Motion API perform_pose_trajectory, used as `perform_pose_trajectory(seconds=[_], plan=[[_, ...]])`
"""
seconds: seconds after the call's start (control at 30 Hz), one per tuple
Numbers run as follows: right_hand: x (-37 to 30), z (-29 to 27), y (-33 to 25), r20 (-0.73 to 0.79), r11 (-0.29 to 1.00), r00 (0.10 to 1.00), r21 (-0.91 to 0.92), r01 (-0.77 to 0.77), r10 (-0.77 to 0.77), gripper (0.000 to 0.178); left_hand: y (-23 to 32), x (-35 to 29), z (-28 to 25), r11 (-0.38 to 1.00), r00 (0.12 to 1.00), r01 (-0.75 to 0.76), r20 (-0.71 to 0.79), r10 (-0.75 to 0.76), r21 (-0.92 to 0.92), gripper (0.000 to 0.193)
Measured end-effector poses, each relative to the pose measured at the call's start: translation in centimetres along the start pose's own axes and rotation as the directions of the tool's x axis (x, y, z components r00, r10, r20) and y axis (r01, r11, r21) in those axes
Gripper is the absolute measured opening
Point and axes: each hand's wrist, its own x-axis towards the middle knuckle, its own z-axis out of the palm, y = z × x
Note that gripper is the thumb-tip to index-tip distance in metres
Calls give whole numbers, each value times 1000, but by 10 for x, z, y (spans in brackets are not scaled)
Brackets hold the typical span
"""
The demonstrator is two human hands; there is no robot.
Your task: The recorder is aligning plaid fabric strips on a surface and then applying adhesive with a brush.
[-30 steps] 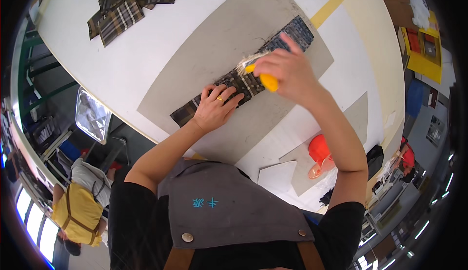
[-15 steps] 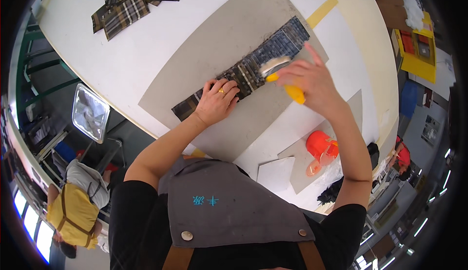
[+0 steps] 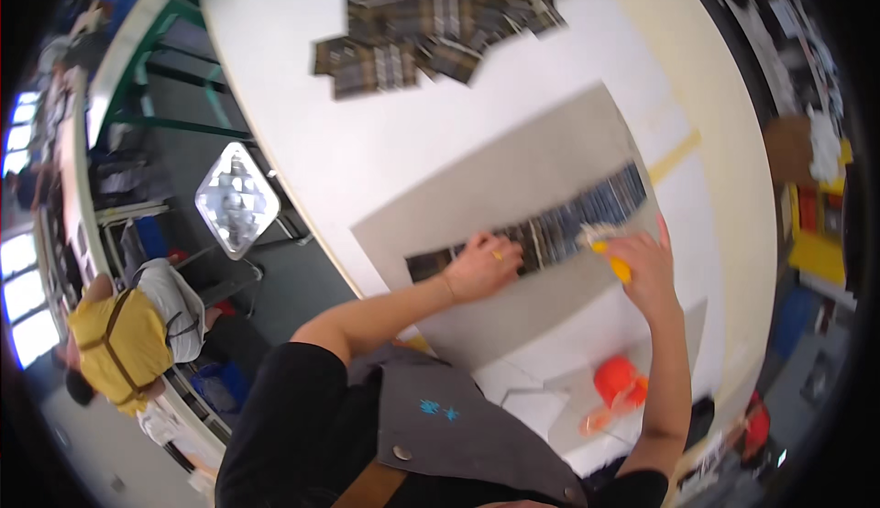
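A long row of overlapping fabric pieces (image 3: 600, 201), dark plaid toward the left and blue-grey toward the right, lies across a grey board (image 3: 541, 155). My left hand (image 3: 484, 268), with a ring on one finger, rests on the dark plaid part, its fingers laid over the pieces. In my right hand (image 3: 649, 268) is a brush (image 3: 620, 270) with a yellow handle and pale bristles. Its bristles are at the near edge of the blue-grey part; motion blurs them, so I cannot tell how firmly they touch. My right index finger points away from the handle.
Beyond the board lies a heap of plaid fabric pieces (image 3: 440, 17). An orange-red container (image 3: 619, 380) and a white square sheet (image 3: 536, 407) sit nearer me. Past the table's left edge are a shiny-topped stool (image 3: 236, 201) and a person in yellow (image 3: 128, 343).
My view has shifted and turned, bringing more of the plaid heap into sight. The brush stays in my right hand, now at the row's near edge. My left hand remains on the dark pieces.
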Motion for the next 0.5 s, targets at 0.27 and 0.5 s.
perform_pose_trajectory(seconds=[0.27,0.5], plan=[[-2,-25,-49,-100,932,982,344,-117,160,12,12,-15,-24,996,991,1,-130,-13,-88,27],[-17,-23,-54,-218,925,963,375,-66,158,13,-14,-48,-36,993,991,48,-118,-60,-105,35]])
